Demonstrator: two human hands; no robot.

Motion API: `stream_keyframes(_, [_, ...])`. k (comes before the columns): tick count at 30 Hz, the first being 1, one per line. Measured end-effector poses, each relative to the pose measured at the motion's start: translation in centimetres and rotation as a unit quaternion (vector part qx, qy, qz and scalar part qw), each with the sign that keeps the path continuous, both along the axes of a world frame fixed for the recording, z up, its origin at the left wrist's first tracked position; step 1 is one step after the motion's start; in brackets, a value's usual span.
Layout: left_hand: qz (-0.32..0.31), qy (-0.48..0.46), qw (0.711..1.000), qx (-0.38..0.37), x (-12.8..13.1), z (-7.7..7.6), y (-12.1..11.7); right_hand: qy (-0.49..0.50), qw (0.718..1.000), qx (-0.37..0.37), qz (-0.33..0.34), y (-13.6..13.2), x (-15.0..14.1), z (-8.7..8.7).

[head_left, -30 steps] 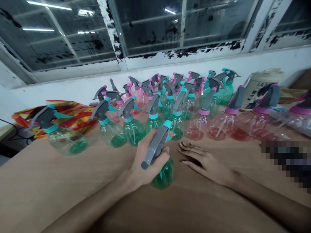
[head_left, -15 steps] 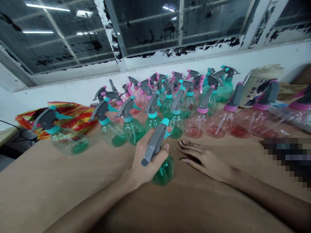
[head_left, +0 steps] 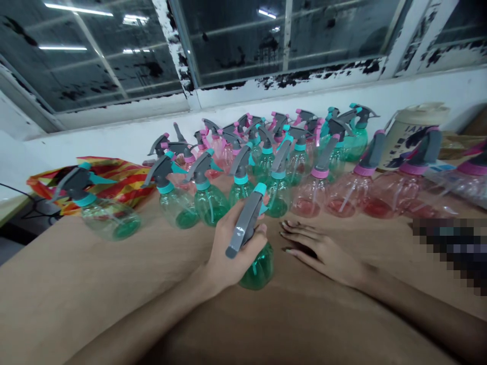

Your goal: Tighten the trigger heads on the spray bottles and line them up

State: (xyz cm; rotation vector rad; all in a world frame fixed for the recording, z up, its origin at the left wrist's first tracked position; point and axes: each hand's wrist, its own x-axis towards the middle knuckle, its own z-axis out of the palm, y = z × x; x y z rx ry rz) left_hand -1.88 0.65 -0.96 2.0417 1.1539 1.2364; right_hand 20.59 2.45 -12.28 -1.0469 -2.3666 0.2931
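Observation:
My left hand [head_left: 228, 253] is closed around the neck of a green spray bottle [head_left: 259, 268] with a grey and teal trigger head, at the middle of the table [head_left: 152, 294]. Part of its body and trigger is hidden by the fingers. To its right, my right hand [head_left: 319, 251] lies palm down on the wood, fingers stretched out, holding nothing. Just beyond both hands stands a row of similar bottles, among them a green spray bottle [head_left: 211, 205] and a pink spray bottle [head_left: 308, 197] with a pink collar.
Several more pink and green bottles crowd the back by the wall. One green spray bottle [head_left: 110, 220] stands apart at the left, before a red and yellow bag [head_left: 125, 175]. A cream container [head_left: 409, 132] stands at the back right. A blurred-out patch [head_left: 452, 248] covers something at right.
The view has shifted very slightly. Both hands keep their places, the left still around the bottle and the right still flat on the table.

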Motion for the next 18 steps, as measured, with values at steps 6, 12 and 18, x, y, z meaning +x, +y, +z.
stream_keyframes(6, [-0.007, -0.015, 0.999, -0.029, 0.1, 0.06, -0.08, -0.008, 1.0, -0.004, -0.001, -0.05, 0.0, 0.05])
stream_keyframes(12, [-0.022, -0.011, 0.999, -0.033, -0.01, 0.31, 0.02, 0.008, 1.0, -0.001, -0.001, -0.13, -0.02, 0.09])
stream_keyframes(18, [-0.009, 0.017, 0.999, -0.039, -0.23, 0.89, -0.18, 0.014, 1.0, 0.002, 0.0, -0.24, -0.14, 0.41])
